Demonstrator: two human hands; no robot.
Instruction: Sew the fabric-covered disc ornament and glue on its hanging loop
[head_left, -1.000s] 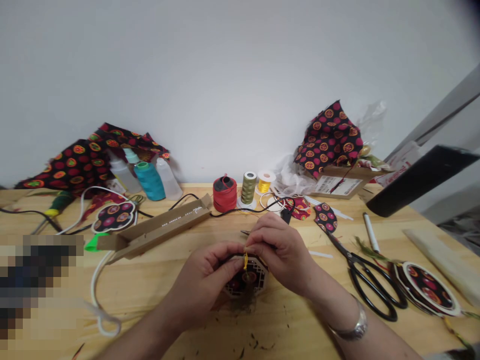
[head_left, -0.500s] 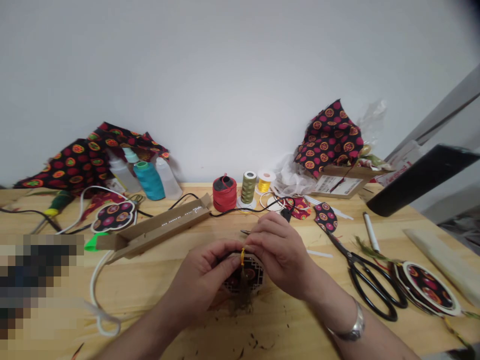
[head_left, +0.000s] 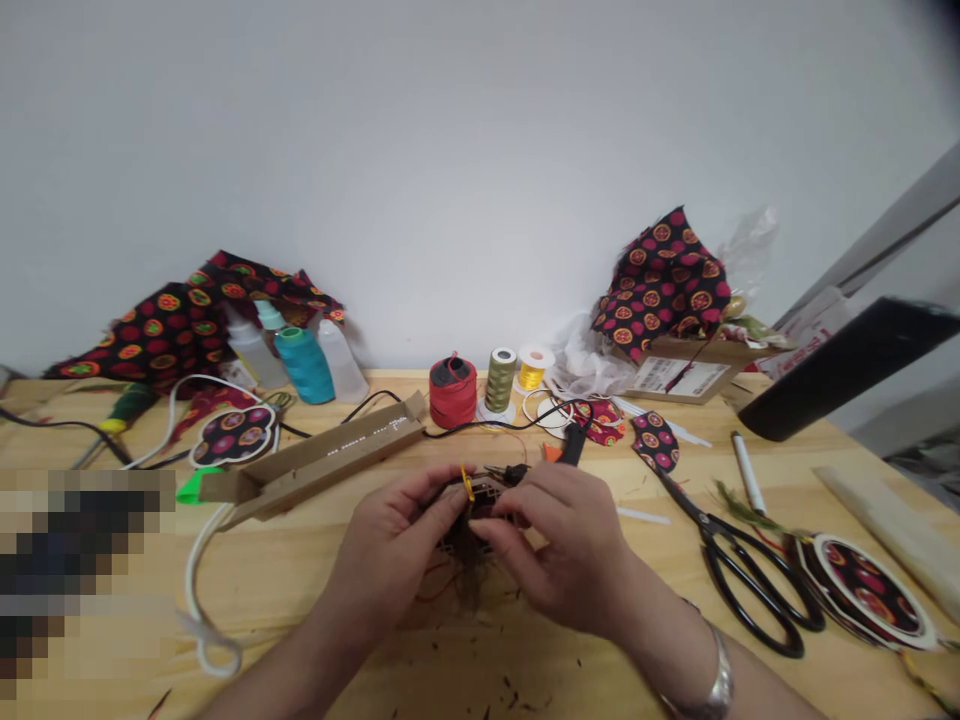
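My left hand point(head_left: 401, 535) is closed around the left side of a small ornament point(head_left: 491, 490) with a lattice frame and dark patterned fabric. A yellow cord loop point(head_left: 468, 484) rises at its top edge beside my left thumb. Below hangs a dark, blurred tassel point(head_left: 469, 575). My right hand point(head_left: 562, 535) has its fingers bent over the ornament's right side, with the thumb low in front of it; the exact contact is partly hidden. Behind that hand lies a black glue gun point(head_left: 574, 445) with an orange part, its metal tip pointing left.
Black-handled scissors point(head_left: 757, 580) and a round fabric-covered piece point(head_left: 862, 585) lie at right. An open cardboard box point(head_left: 330, 455) lies left of centre. Thread spools, including a red one point(head_left: 453, 392), stand by the wall. A black slab-like object point(head_left: 847, 370) leans at far right.
My right hand has moved down from the top of the ornament to its right side. The ornament has tilted, the yellow loop now leans left, and more of the glue gun shows.
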